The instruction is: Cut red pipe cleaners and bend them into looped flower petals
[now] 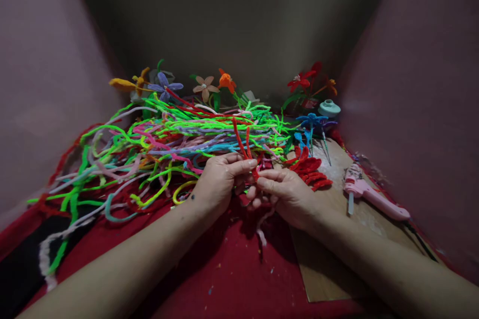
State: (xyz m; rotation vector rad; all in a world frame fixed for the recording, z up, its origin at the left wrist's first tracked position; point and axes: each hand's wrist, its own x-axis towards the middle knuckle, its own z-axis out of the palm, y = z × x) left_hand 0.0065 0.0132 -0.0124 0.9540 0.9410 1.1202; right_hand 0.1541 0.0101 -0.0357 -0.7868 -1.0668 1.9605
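Note:
Between my two hands is a red pipe cleaner (241, 140), bent so that two ends stick up in a narrow V. My left hand (228, 173) pinches it between thumb and forefinger. From the other side my right hand (290, 192) closes its thumb and fingers on the lower part, almost touching the left fingertips. The lowest part of the red piece is hidden by the fingers. Just right of my right hand lies a pile of red pipe-cleaner petals (312, 172). A pale pink pipe cleaner (262, 236) hangs down below the hands.
A large heap of coloured pipe cleaners (209, 132) spreads behind and left. Finished flowers, such as an orange one (226, 80) and a purple one (164, 85), stand at the back. A pink glue gun (374, 197) rests on a cardboard sheet (329, 274) at right, near blue flowers (312, 120).

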